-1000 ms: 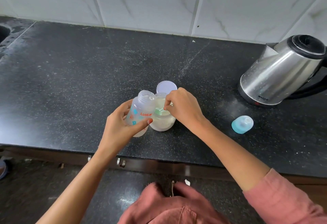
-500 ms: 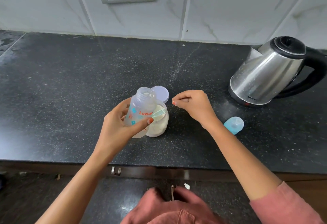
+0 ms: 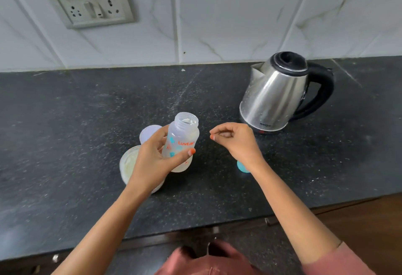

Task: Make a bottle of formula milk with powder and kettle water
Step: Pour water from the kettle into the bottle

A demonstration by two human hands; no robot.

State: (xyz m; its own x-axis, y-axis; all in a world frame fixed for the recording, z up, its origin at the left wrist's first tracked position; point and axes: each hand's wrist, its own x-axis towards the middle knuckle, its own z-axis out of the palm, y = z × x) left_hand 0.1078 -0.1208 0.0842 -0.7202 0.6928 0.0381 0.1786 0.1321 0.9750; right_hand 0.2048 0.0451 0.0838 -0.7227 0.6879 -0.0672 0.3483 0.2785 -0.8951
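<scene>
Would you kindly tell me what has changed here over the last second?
The right hand let go of the scoop in the powder jar and drew back toward the kettle; its curled fingers hold nothing. The left hand carried the bottle from the jar's left to its right, still gripping it. The jar, lid, blue cap and kettle stayed put.

— What are we looking at apart from the job itself?
— We are facing a black speckled countertop (image 3: 76, 133), with pale dusty streaks showing across it.
— And behind it?
— We are seeing white marbled wall tiles (image 3: 228, 18) running along the back, and a switch-and-socket plate (image 3: 91, 3) sitting high on the left.
— Anything below the edge?
— We are glimpsing a brown cabinet front (image 3: 369, 220) at lower right, with a small metal handle (image 3: 268, 221) showing beside it.
</scene>
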